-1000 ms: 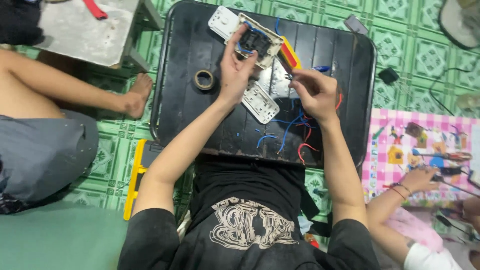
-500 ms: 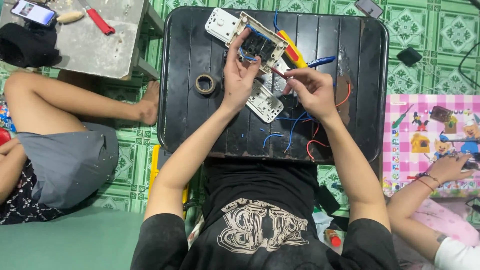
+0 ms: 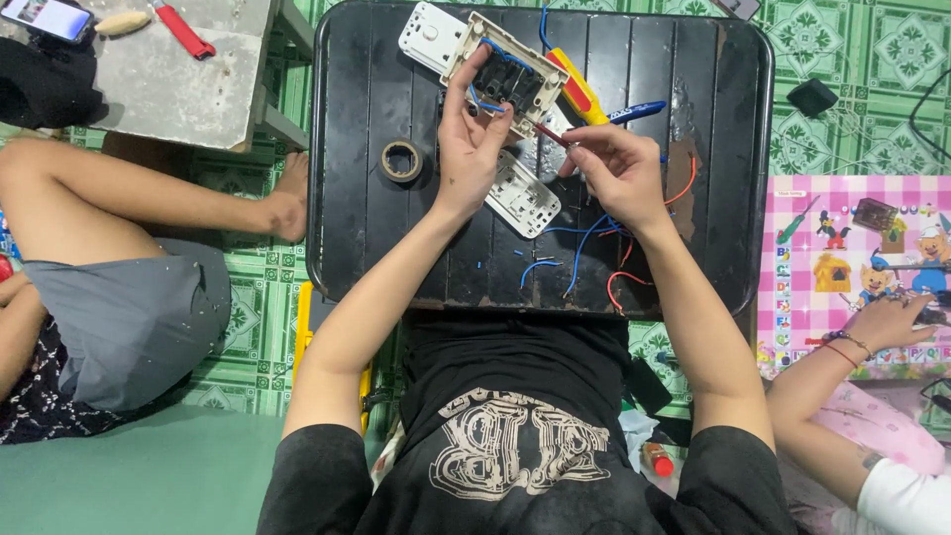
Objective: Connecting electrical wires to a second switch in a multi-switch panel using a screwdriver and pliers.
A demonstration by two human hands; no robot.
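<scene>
While bent over the black slatted tray, passed first, at the left, a flat ring of dark tape. Gripped the cream switch box in the left hand, tilted near the tray's far edge, dark moulded back and blue wiring turned up. Pinched a thin dark-red wire in the right hand, its end touching the box. Seemed to be seating that wire in a terminal; called next for a steady box and a fine, straight push. Left a white ribbed socket between the wrists, a glossy yellow-and-red screwdriver just right of the box, and curled loose wires nearer.
</scene>
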